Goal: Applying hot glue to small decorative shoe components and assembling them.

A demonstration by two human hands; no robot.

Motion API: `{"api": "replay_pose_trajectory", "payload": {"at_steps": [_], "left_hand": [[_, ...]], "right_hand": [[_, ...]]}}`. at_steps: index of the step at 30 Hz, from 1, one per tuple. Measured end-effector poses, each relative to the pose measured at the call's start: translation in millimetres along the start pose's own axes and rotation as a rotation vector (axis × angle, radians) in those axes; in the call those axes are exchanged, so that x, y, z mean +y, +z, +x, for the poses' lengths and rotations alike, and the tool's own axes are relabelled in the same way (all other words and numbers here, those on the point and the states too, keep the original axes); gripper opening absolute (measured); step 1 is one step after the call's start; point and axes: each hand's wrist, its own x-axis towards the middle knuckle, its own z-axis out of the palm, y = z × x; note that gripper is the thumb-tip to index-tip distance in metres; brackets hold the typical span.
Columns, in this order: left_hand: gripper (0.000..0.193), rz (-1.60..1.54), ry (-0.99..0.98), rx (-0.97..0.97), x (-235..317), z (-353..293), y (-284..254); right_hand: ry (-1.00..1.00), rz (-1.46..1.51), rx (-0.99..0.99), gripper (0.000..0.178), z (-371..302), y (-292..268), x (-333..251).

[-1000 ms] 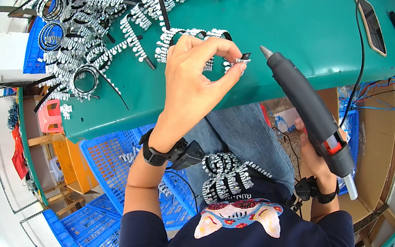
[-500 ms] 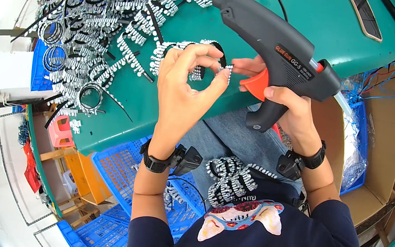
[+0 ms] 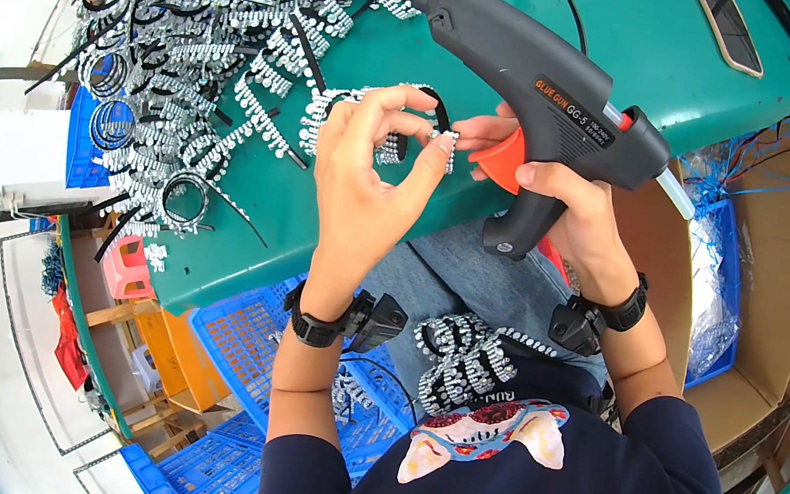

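Note:
Between the thumb and fingers of my left hand (image 3: 370, 173) is pinched the end of a black strip studded with shiny rhinestones (image 3: 444, 143). The strip curves round in a loop over the table's front edge. My right hand (image 3: 577, 207) grips a black hot glue gun (image 3: 548, 92) with an orange trigger, its metal nozzle pointing up to the left, away from the strip. A clear glue stick (image 3: 673, 193) pokes out of the gun's back end. The fingertips of my right hand reach close to the strip's end; whether they touch it I cannot tell.
A big heap of rhinestone strips (image 3: 174, 24) covers the left of the green table (image 3: 646, 40). A phone (image 3: 728, 29) lies at the far right. More strips (image 3: 460, 357) rest on my lap. Blue crates (image 3: 240, 347) stand lower left, a cardboard box (image 3: 773, 290) at right.
The glue gun in my right hand has shifted slightly left. My left hand keeps its pinch on the strip, with its thumb drawn a little to the left.

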Motion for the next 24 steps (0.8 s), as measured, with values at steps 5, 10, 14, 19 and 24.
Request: {"api": "replay_pose_trajectory", "payload": {"at_steps": [5,10,14,19,24], "left_hand": [[0.030,0.088,-0.024,-0.050,2.4,-1.6,-6.8],[0.026,0.084,0.119,0.173,-4.7,3.4,-21.1],[0.026,0.324,0.066,0.305,-36.3,33.1,-59.7],[0.030,0.540,-0.249,0.059,-72.1,53.9,-75.1],[0.037,0.472,-0.374,-0.120,-89.1,57.8,-63.9]], "right_hand": [[0.004,0.014,-0.017,0.051,2.7,2.3,1.0],[0.022,0.000,0.054,0.055,-1.8,-0.4,-4.3],[-0.049,-0.060,0.066,0.059,-7.2,-2.6,-10.0],[-0.059,-0.120,0.095,0.060,-15.6,0.8,-15.7],[-0.103,-0.190,0.088,0.058,-21.3,-7.1,-19.5]]}}
